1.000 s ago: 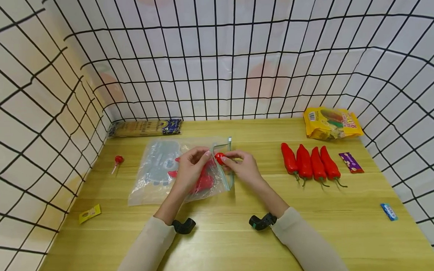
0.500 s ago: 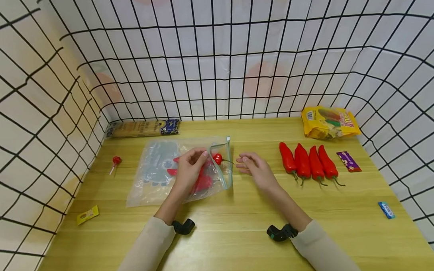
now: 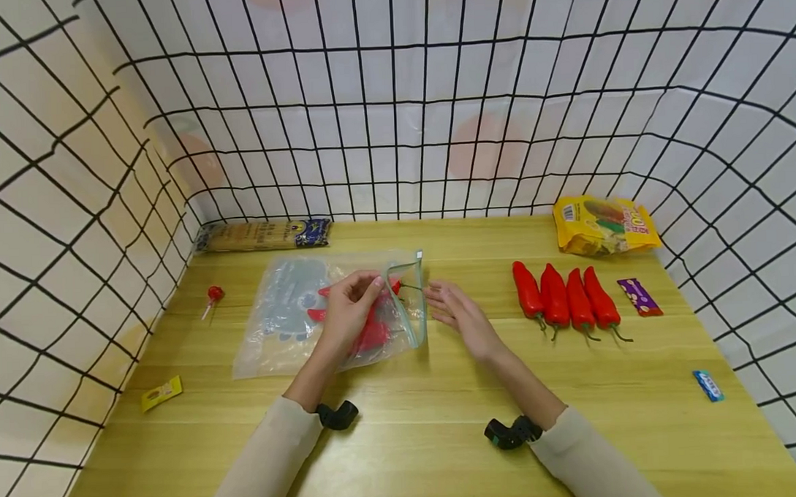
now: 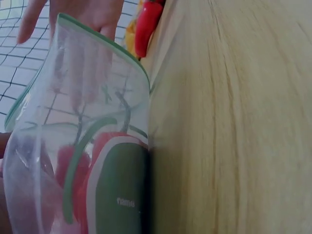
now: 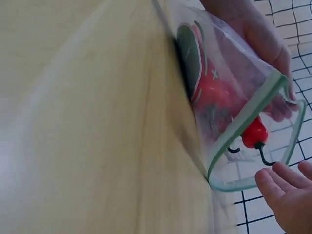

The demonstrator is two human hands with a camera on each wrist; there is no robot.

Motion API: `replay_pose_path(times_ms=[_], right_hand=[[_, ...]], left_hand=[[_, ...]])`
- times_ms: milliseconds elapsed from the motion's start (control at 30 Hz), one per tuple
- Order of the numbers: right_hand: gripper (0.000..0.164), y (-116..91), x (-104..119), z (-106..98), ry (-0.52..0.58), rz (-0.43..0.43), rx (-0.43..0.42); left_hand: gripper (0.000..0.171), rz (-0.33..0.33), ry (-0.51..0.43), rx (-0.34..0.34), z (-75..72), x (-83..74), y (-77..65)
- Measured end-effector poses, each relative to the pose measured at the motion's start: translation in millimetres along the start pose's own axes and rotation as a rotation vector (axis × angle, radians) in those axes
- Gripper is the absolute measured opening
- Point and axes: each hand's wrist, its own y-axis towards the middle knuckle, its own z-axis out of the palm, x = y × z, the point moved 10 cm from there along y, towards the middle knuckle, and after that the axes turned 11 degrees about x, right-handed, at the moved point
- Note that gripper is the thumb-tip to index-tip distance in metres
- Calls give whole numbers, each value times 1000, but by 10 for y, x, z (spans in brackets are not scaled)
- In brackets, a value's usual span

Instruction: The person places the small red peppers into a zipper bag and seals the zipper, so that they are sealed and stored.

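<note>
A clear zip bag (image 3: pixel 290 355) with a green-edged mouth lies on the table, its mouth standing open to the right. My left hand (image 3: pixel 347 309) pinches the upper lip of the bag between thumb and fingers. Several red chili peppers (image 5: pixel 214 92) show through the plastic. One red chili pepper (image 5: pixel 255 132) sits just inside the mouth, its dark stem pointing outward. My right hand (image 3: pixel 465 318) holds nothing; its fingers are extended close to the mouth, right by that stem in the right wrist view.
Several red chili peppers (image 3: pixel 556 298) lie in a row at right, near a yellow snack bag (image 3: pixel 608 226) and a purple packet (image 3: pixel 639 297). A blue packet (image 3: pixel 708 385), yellow packet (image 3: pixel 162 393), lollipop (image 3: pixel 214 293) and noodle pack (image 3: pixel 262 236) lie around. Black wire mesh (image 3: pixel 393 102) encloses the table.
My right hand let go of the red chili pepper at the bag's mouth, drew back right, then came slightly left with straighter fingers. The pepper sits deeper inside. My left hand stayed put.
</note>
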Motion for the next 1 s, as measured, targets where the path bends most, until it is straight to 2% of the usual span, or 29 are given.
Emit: replay_pose_path(times_ms=[267, 333, 433, 633, 800, 867, 1000], right_hand=[[60, 277, -16, 166, 10, -5, 52], [58, 305, -29, 192, 12, 1, 62], [58, 288, -30, 142, -6, 10, 33], [49, 45, 17, -269, -152, 29, -97], [49, -273, 89, -708, -361, 105, -197], [50, -384, 107, -866, -413, 122, -226], [53, -549, 90, -1167, -484, 147, -286]], left_hand=[[29, 22, -37, 4, 18, -14, -5], [29, 18, -44, -6, 11, 8, 0], [28, 6, -58, -11, 5, 37, 10], [24, 3, -68, 8, 25, 0, 31], [24, 14, -32, 34, 80, -197, -20], [24, 10, -14, 36, 84, -178, -23], [24, 2, 2, 29, 68, -3, -1]])
